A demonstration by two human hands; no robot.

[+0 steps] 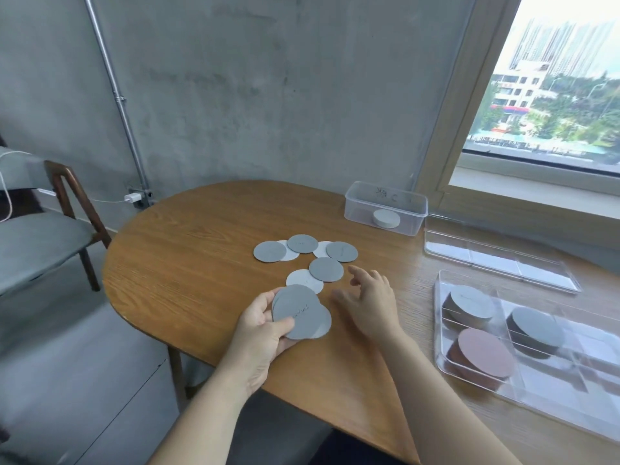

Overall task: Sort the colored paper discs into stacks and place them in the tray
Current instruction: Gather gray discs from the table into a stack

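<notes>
fingers of left hand [261, 333] grip grey discs [300, 313] | right hand [372, 303] fingers spread wide

A: Body check. Left hand [265, 333], right hand [369, 300]: both bare.

B: And behind the wrists?

A: Left forearm [201, 414] and right forearm [436, 397] are bare from the hands back to the frame's bottom edge.

B: Any clothing?

A: One patch of dark cloth [355, 448], well behind the hands, between the forearms. Navy or black. Can't tell which garment it is.
</notes>
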